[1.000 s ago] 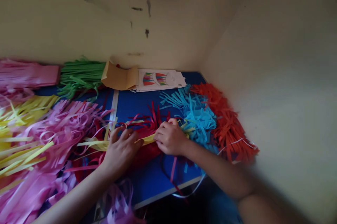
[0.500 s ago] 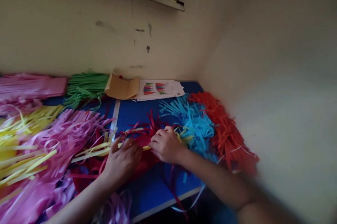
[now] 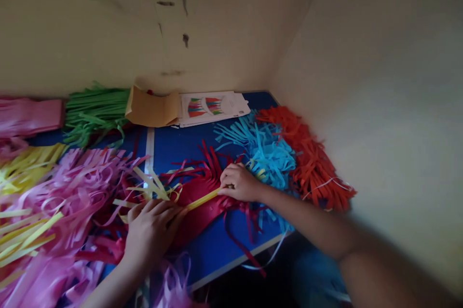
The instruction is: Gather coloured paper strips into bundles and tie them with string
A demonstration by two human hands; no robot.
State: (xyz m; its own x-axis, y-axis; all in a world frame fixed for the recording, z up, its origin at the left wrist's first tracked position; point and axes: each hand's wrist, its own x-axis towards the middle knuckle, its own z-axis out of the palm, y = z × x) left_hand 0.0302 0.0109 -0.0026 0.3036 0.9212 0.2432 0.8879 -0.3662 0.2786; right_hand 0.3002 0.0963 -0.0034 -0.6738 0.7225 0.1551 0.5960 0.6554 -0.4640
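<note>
A narrow, rolled yellow tissue paper strip [image 3: 203, 199] with fringed ends runs between my two hands. Its right end is pinched in the closed fingers of my right hand [image 3: 241, 183]. My left hand [image 3: 154, 226] is closed on the left part, palm down, its fingertips partly hidden. Beyond that hand, pale yellow fringe [image 3: 154, 183] fans out. Beneath the strip lies a crimson fringed tissue paper sheet [image 3: 197, 225] on the blue table [image 3: 217, 260]. Light-blue fringed tissue paper [image 3: 271, 151] lies just past my right hand.
Orange-red fringe [image 3: 311, 168] lies along the right wall, a white string across it. Pink-purple fringe [image 3: 87, 178] and yellow fringe [image 3: 32, 166] spread at left. Green fringe [image 3: 97, 108], a brown paper flap [image 3: 154, 108] and a printed white packet [image 3: 215, 108] line the back wall.
My hands have moved apart, baring more of the yellow strip between them. My left hand has shifted left and down. The view has tilted down, and the wall shelf has left the frame.
</note>
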